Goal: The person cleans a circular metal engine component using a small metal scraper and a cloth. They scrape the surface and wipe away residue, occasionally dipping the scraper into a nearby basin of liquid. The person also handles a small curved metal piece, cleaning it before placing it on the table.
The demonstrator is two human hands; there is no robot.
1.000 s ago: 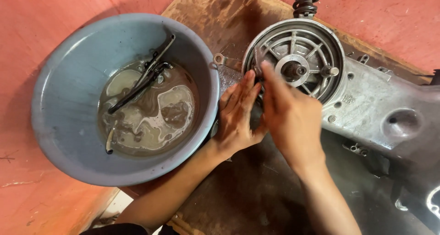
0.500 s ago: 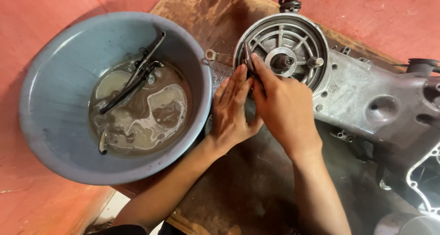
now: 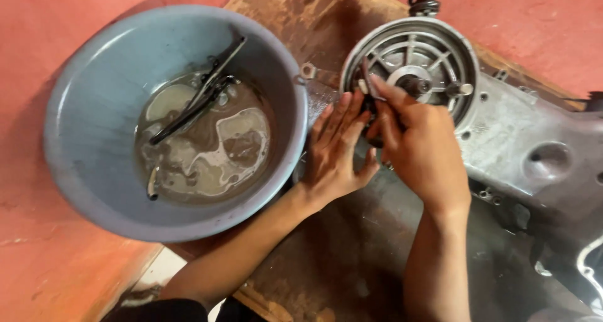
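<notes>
Both hands at the round grey metal hub housing (image 3: 411,64) on the stained wooden worktop (image 3: 314,21) (blue basin of murky liquid (image 3: 94,108) just left). Right hand (image 3: 418,146) fingers pinch what looks like a small dark curved part (image 3: 366,77) at the housing's left rim. Left hand (image 3: 333,152) fingers straight, together, resting beside it.

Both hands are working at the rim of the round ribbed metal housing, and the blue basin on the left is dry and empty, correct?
Not quite. In the head view the blue basin holds murky brown liquid with dark metal parts lying in it. The rest stands: left hand and right hand are at the rim of the round ribbed housing.

Basin (image 3: 88,140) left of engine casing (image 3: 521,140)
</notes>
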